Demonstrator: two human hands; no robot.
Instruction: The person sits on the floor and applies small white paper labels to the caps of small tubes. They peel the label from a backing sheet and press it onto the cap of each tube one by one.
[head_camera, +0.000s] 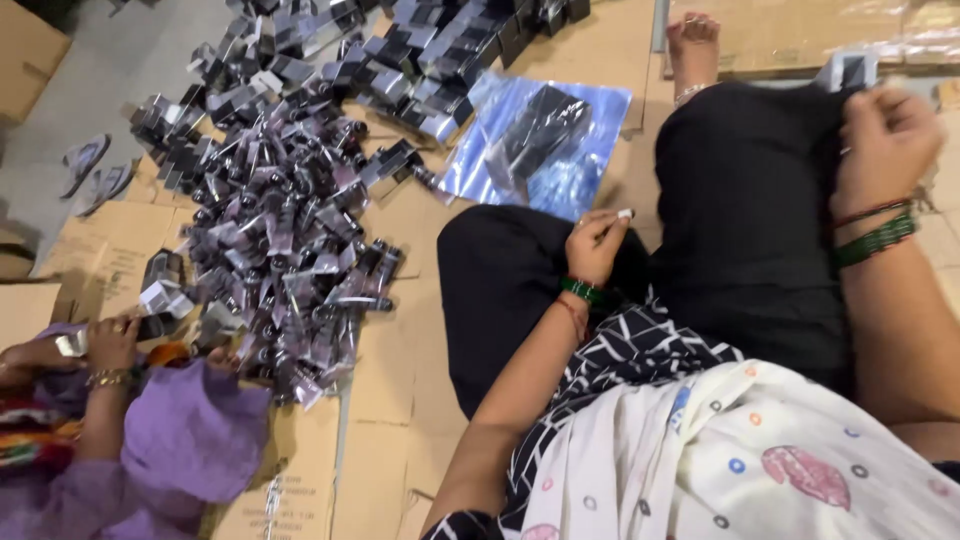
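My left hand (596, 243) rests on my black-trousered knee, its fingers pinched on a small white piece (625, 213). Above my other leg, my right hand (885, 140) is closed on a small silver and black box (848, 72) at the upper right. Both wrists carry green and red bangles. I sit cross-legged on flattened cardboard (400, 400), with one bare foot (692, 45) stretched out ahead.
A big heap of small dark and silver packets (285, 215) covers the cardboard to the left. A shiny plastic sheet (545, 150) with a dark item lies ahead. A person in purple (150, 440) at lower left handles a packet. Sandals (92, 172) lie on the floor.
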